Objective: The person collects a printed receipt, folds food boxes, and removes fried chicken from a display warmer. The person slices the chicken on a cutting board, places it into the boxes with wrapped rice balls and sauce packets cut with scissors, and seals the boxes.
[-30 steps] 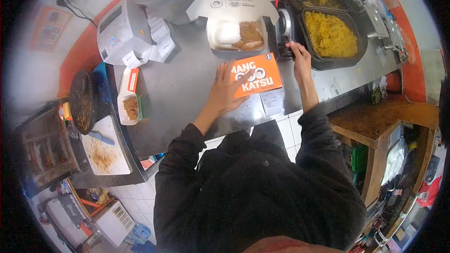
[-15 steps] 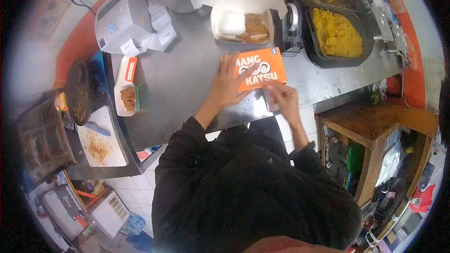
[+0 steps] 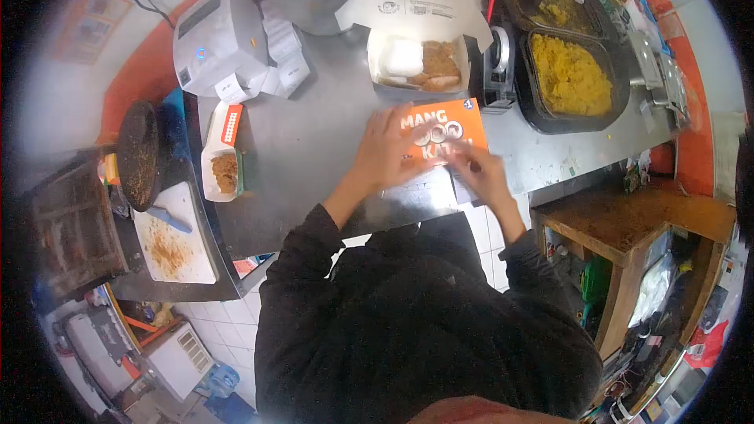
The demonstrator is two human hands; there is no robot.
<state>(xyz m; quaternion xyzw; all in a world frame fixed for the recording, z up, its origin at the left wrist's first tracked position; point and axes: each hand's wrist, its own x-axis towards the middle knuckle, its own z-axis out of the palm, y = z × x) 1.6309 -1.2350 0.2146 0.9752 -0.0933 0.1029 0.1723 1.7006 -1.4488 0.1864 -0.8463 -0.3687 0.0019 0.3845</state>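
A closed orange carton [image 3: 476, 127] with white lettering lies on the steel counter in front of me. My left hand [image 3: 385, 154] rests on its left part, fingers stretched out over the lid and thumb near the front edge. At the front right of the carton is my right hand [image 3: 483, 176], its fingertips over the lettering. Motion smears those fingers, so their grip is unclear. Just behind the carton stands an open food box [image 3: 378, 86], its lid up, with white rice [image 3: 403, 58] and sliced breaded cutlet [image 3: 440, 66] inside.
A label printer [image 3: 216, 43] with paper strips stands back left, near a small carton of fried food [image 3: 223, 172]. Farther left, a knife [image 3: 171, 219] lies on a crumb-covered cutting board [image 3: 196, 243]. Black trays [image 3: 530, 113] hold yellow crumbs at right. A wooden cabinet [image 3: 620, 223] stands below.
The view has shifted, so the counter items sit slightly lower and farther right. My right hand's fingers have moved from the carton's front edge onto its lettering. My left hand stays on the carton.
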